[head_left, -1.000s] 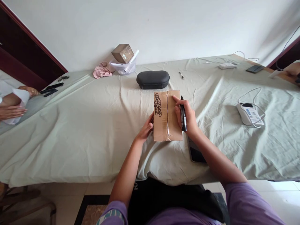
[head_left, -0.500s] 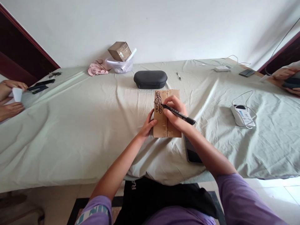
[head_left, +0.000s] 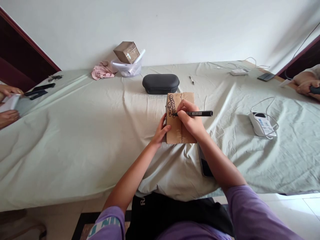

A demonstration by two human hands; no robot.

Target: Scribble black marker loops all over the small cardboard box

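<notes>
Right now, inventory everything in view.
near box: 1, brown, in left hand
marker: 1, black, in right hand
case: 1, black, beyond near box
pen: 1, black-white, right of case
wall: 1, white, behind
tub: 1, translucent, by wall
far box: 1, brown, atop tub
cloth: 1, pink, left of tub
slab: 1, black, lower right
wired devices: 2, white, right
flat item: 1, dark, far right
long items: 2, black, far left
tablecloth: 1, pale green, underneath
others' hands: several, bare, both edges
left hand, right hand: 2, bare, at near box
</notes>
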